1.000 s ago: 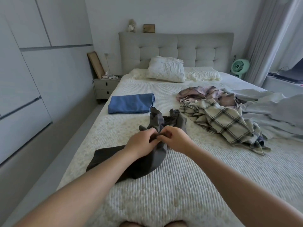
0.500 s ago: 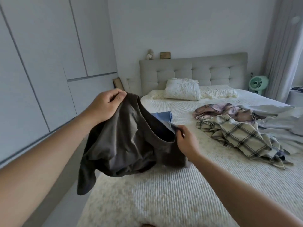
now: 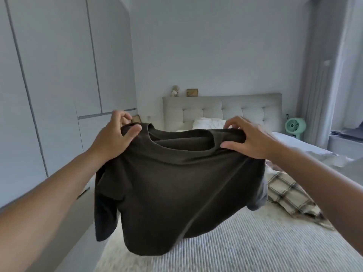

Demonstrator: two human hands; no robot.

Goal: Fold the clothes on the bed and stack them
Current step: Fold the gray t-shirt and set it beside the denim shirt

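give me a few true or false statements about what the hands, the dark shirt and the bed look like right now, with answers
1. Both hands hold the dark shirt by its shoulders. True: left hand and right hand each have a grip beside the neckline.
2. The shirt lies flat on the bed. False: it hangs in the air above it.
3. A plaid garment lies on the bed to the right. True.
4. The fan is red. False: it is mint green.
5. The shirt is folded. False: it hangs open.

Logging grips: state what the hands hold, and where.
Both hands, left hand and right hand, hold the dark T-shirt by its shoulders, either side of the neckline.
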